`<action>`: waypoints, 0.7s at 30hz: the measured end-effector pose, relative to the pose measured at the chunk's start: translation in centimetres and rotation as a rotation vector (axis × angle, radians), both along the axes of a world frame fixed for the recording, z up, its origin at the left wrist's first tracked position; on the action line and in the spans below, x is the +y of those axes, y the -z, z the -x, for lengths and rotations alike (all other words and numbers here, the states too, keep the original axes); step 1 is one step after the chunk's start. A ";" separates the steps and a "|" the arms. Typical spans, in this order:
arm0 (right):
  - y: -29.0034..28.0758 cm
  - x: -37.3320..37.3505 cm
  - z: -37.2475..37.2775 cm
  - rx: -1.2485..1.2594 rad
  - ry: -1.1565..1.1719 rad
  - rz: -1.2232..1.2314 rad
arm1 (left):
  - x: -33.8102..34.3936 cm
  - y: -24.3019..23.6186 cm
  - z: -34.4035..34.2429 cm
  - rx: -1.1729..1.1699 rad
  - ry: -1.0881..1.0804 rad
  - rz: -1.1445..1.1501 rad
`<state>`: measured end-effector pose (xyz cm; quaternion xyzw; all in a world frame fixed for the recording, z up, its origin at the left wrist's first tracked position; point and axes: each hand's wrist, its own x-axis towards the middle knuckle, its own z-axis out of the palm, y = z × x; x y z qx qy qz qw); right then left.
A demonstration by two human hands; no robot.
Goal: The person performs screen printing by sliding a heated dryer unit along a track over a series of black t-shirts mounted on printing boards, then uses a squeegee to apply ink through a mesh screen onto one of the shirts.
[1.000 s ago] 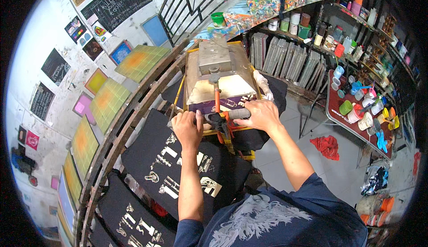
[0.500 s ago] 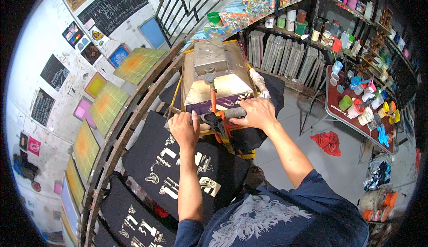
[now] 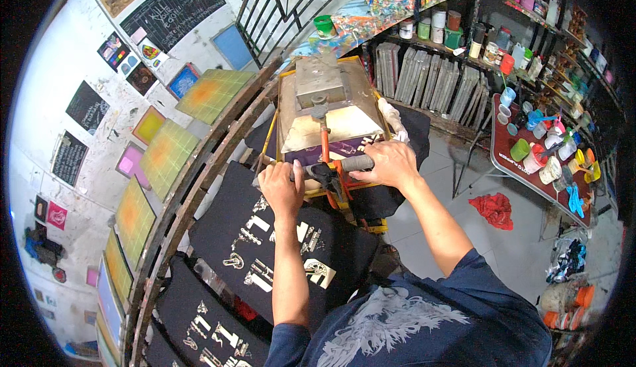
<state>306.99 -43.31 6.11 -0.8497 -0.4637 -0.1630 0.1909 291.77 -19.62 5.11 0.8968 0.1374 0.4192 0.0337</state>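
My left hand is closed around the left end of a grey-wrapped handlebar, its thumb pointing up along the bar. My right hand wraps the right end of the same handlebar. The bar is fixed to a press-like machine with a yellow frame, an orange upright lever and a wide metal plate topped by a metal box. Dark printed fabric shows partly under the plate. Nearer me, black shirts with cream prints lie flat in a row.
Dark rails curve along the left, with yellow-green panels beside them. At right stands a red-brown table bearing cups and containers. Upright screen frames fill a shelf behind. A red cloth lies on the tiled floor.
The whole view has shifted slightly, so things sit a little farther right and lower. Both hands keep their hold on the handlebar, and the machine shows no clear movement of its own.
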 end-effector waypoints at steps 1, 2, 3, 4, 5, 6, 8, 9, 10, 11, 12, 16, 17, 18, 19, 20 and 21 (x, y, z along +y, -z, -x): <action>-0.1 -0.1 -0.1 -0.007 0.003 0.002 | -0.1 0.0 -0.2 -0.012 0.008 -0.001; -0.1 -0.2 -0.1 -0.013 0.006 0.000 | -0.2 -0.1 -0.3 -0.024 0.015 -0.001; -0.2 -0.2 0.0 -0.018 0.007 -0.003 | -0.2 -0.2 -0.2 -0.018 0.012 -0.004; -0.2 -0.2 0.0 -0.024 0.009 -0.005 | -0.3 -0.2 -0.2 -0.018 0.011 -0.003; -0.2 -0.2 0.0 -0.021 0.009 -0.006 | -0.3 -0.3 -0.2 -0.019 0.011 -0.002; -0.1 -0.2 0.0 -0.018 0.008 -0.007 | -0.4 -0.4 -0.1 -0.019 0.009 -0.001; 0.1 -0.2 -0.2 -0.023 0.008 -0.009 | -0.4 -0.3 -0.3 -0.038 0.019 -0.005; 0.2 -0.2 -0.2 -0.030 0.008 -0.011 | -0.4 -0.3 -0.3 -0.047 0.023 -0.007; 0.2 -0.3 -0.2 -0.039 0.008 -0.012 | -0.3 -0.2 -0.3 -0.033 0.019 -0.003; 0.2 -0.3 -0.2 -0.038 0.005 -0.018 | -0.2 -0.1 -0.2 -0.019 0.015 0.001; 0.1 -0.3 -0.2 -0.038 0.002 -0.025 | -0.2 -0.1 -0.2 -0.005 0.010 0.006; 0.1 -0.3 -0.2 -0.032 -0.001 -0.022 | -0.4 -0.2 -0.3 -0.028 0.008 -0.007; 0.1 -0.2 -0.1 -0.028 -0.004 -0.024 | -0.4 -0.2 -0.3 -0.031 0.008 -0.009; 0.1 -0.2 -0.1 -0.025 -0.008 -0.026 | -0.4 -0.2 -0.2 -0.034 0.007 -0.012; 0.1 -0.1 -0.2 -0.023 -0.010 -0.027 | -0.3 -0.2 -0.2 -0.037 0.009 -0.011; 0.0 -0.2 -0.1 -0.023 -0.010 -0.027 | -0.3 -0.2 -0.3 -0.039 0.011 -0.011; -0.1 -0.2 -0.1 -0.023 -0.010 -0.027 | -0.3 -0.2 -0.3 -0.042 0.013 -0.010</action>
